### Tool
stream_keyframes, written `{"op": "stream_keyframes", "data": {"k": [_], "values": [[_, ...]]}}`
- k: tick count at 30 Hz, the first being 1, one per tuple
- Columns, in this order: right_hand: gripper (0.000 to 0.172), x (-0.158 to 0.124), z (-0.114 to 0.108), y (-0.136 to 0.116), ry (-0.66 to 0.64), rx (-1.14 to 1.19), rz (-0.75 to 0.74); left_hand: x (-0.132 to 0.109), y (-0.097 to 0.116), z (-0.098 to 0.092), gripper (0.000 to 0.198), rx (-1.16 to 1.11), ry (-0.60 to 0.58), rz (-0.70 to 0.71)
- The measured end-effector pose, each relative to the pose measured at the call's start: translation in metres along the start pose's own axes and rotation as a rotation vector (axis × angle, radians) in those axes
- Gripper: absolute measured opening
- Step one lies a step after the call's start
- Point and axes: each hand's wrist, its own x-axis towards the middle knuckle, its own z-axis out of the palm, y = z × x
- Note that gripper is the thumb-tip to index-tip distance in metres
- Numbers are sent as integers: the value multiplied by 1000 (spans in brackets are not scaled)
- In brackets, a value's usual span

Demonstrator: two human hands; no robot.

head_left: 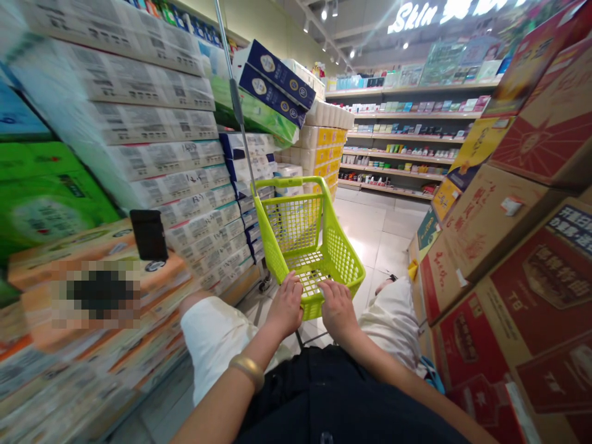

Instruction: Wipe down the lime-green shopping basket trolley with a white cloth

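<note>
A lime-green plastic basket cart [345,246] with a mesh body stands right in front of my body, and no goods show inside it. My left hand [290,303] is closed over the near rim at its left part, with a gold bangle on that wrist. Beside it, my right hand [338,307] grips the same rim further right, fingers curled over the edge. A green handle bar [291,182] crosses the far top of the basket. From its left corner a thin metal pole [235,98] rises.
Stacked wrapped tissue packs [157,123] line the left, with a black phone-like object [148,235] on orange packs [171,271]. Red and brown cartons [490,216] rise on the right. Tiled floor [370,228] leads to product shelves [398,139] at the back.
</note>
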Motion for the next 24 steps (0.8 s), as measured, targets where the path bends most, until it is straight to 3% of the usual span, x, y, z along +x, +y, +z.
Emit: {"op": "stream_keyframes", "data": {"k": [3, 5, 12, 14, 18, 20, 24], "values": [[44, 4, 3, -22, -81, 73, -110, -1, -3, 1, 46, -23, 2, 0], [47, 4, 3, -22, -100, 89, -129, -1, -4, 0, 45, -19, -6, 6], [47, -7, -4, 26, 59, -44, 77, 0, 0, -1, 42, 18, -15, 2], [46, -6, -3, 19, 51, -34, 81, 0, 0, 0, 42, 11, -8, -1], [46, 1, 1, -14, -65, 68, -85, 0, -2, 1, 44, -9, -1, 1], [46, 2, 1, -19, -87, 89, -121, -1, -3, 0, 45, -7, -5, 8], [49, -2, -3, 12, -9, 41, 11, -1, -3, -3, 44, -7, -12, 11]]}}
